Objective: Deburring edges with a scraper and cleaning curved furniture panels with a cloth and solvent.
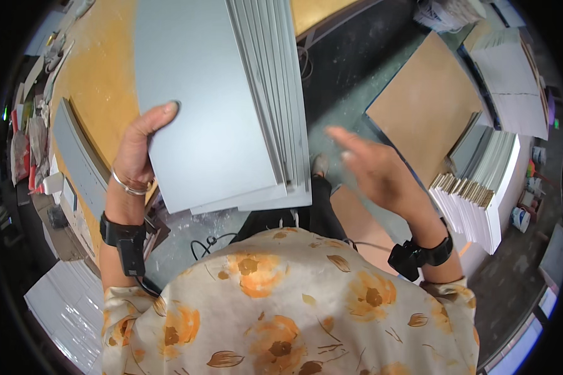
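Observation:
A stack of light grey flat boards (pixel 209 119) lies in front of me at the edge of the yellow table, its sheets fanned out along the right side. My left hand (pixel 137 144) grips the near left edge of the stack, thumb on the top board and fingers hidden beneath. Just right of the stack, my right hand (pixel 378 172) hangs in the air without touching it. Its index finger points out and the thumb is apart; motion blurs it a little, and the other fingers are partly hidden. I see nothing in that hand.
The yellow table (pixel 103 59) stretches away at left, with a narrow grey strip (pixel 78 156) on it. At right stand a large brown board (pixel 428 106), a stack of white-edged panels (pixel 475 200) and a white sheet pile (pixel 507 81). More white sheets (pixel 65 306) sit at lower left.

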Available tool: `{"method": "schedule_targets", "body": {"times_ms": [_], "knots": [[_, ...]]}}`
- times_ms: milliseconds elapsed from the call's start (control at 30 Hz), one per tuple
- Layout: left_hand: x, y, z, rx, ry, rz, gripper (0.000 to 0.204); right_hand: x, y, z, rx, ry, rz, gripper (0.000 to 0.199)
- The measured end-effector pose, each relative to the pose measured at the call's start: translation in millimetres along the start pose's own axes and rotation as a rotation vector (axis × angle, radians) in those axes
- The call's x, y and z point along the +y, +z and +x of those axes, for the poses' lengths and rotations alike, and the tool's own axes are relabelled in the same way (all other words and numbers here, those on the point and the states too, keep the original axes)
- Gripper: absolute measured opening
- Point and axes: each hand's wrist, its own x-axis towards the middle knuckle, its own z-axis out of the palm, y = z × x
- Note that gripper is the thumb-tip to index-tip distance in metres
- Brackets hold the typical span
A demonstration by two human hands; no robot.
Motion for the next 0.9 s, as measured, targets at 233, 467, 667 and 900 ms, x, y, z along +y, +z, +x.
{"method": "schedule_targets", "body": {"times_ms": [233,467,667,900], "knots": [[0.9,22.7,3.4,0.122,0.035,-0.006,0.032,38.7,-4.6,20.7,0.102,0.577,0.646,0.043],[3.9,9.9,-4.1,0.135,-0.048,0.015,0.031,54.4,-54.9,133.1,0.076,0.303,0.604,0.044],[-0.5,21.4,-4.9,0.134,0.029,-0.149,0.055,100.1,-91.5,281.7,0.323,0.024,0.088,0.044],[-9.2,23.1,-13.1,0.203,-0.037,-0.290,0.056,103.6,-105.5,302.6,0.503,-0.206,0.294,0.040]]}}
